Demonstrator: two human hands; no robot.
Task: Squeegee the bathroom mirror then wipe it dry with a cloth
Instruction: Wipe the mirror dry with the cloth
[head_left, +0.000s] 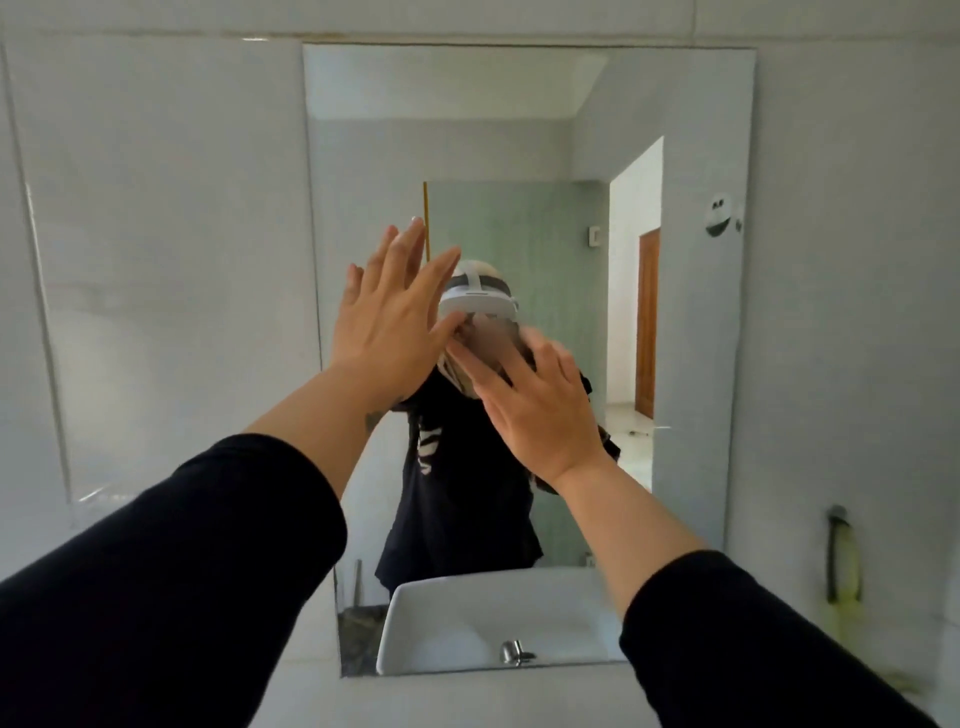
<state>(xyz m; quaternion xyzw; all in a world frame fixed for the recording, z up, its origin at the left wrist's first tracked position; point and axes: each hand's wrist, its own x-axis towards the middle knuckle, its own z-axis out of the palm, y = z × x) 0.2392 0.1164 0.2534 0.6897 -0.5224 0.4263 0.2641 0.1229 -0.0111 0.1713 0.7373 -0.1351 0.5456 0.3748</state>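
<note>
Both bare hands, left (387, 317) and right (540, 410), spread flat and empty before the smooth rectangular mirror (691, 364).

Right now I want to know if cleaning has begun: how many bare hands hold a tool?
0. The left hand and right hand are both raised, open and empty before the frameless rectangular wall mirror. No squeegee or cloth shows.

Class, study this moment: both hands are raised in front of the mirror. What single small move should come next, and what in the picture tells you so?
Probably lower the right hand toward the item hanging on the wall hook right of the mirror; it may be the tool, though it is too blurred to tell. Both it and the left hand are open and empty, so squeegeeing cannot begin yet.
</note>
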